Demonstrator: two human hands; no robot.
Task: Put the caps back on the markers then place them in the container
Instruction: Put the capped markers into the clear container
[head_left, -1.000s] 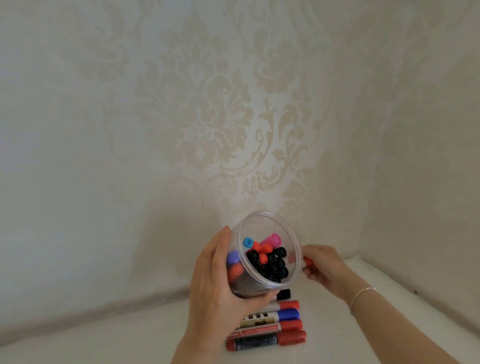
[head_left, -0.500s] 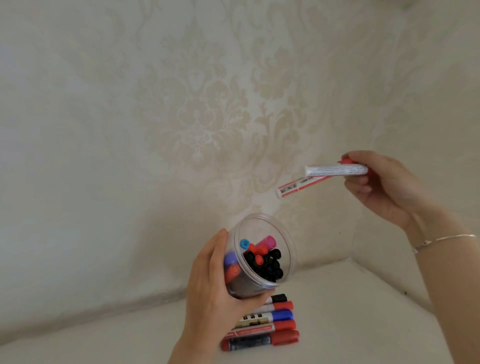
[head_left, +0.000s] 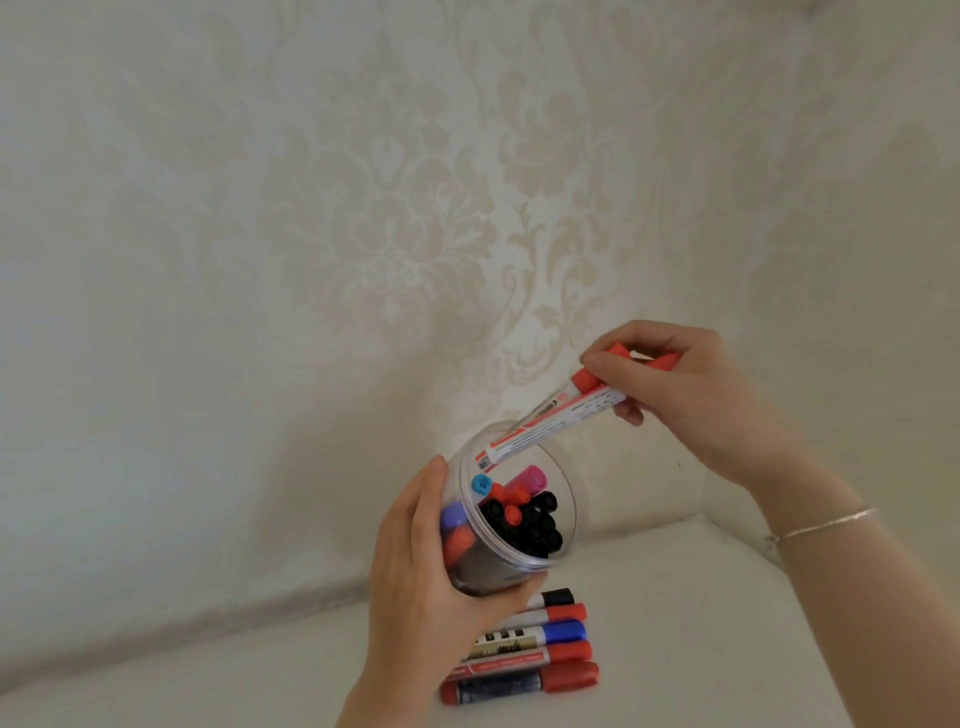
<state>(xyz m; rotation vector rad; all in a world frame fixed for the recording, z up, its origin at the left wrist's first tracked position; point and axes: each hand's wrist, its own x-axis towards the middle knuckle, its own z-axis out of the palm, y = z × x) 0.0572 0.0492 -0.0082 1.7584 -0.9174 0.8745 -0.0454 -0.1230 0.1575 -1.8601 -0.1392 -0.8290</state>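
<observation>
Head view: two red-capped markers (head_left: 553, 422) are pinched by the right hand (head_left: 675, 395), ends at the container (head_left: 511, 512) rim; the tilted container is gripped by the left hand (head_left: 426, 587) above the surface (head_left: 701, 623).

jar mouth: lower half packed w/ capped markers (head_left: 524, 514), upper part free
surface by wall: row of markers (head_left: 540, 644) under jar

Single head-worn wide-angle view, facing forward and slightly down into a wall corner (head_left: 727, 291). Close range: both hands fill the lower frame, white surface (head_left: 701, 623) beneath. No second view for overlap.
</observation>
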